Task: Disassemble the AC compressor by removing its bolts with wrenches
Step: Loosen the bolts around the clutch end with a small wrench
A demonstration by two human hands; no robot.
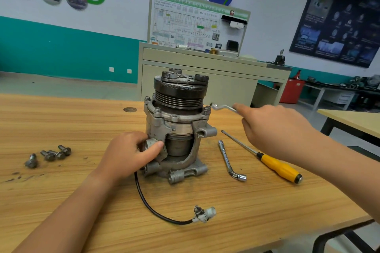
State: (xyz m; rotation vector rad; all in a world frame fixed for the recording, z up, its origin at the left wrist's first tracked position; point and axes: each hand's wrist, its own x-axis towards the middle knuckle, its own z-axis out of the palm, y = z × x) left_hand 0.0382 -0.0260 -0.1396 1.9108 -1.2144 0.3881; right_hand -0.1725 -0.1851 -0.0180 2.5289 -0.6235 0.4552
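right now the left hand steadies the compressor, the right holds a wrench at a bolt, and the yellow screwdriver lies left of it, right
Only the side is wrong: in the head view the yellow screwdriver lies right of the compressor. The rest stands.

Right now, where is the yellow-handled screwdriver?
In the head view the screwdriver lies on the wooden table, right of the compressor, beside the L-shaped socket wrench.

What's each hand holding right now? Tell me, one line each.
Left hand: grips the compressor low down.
Right hand: holds a wrench by an upper bolt.
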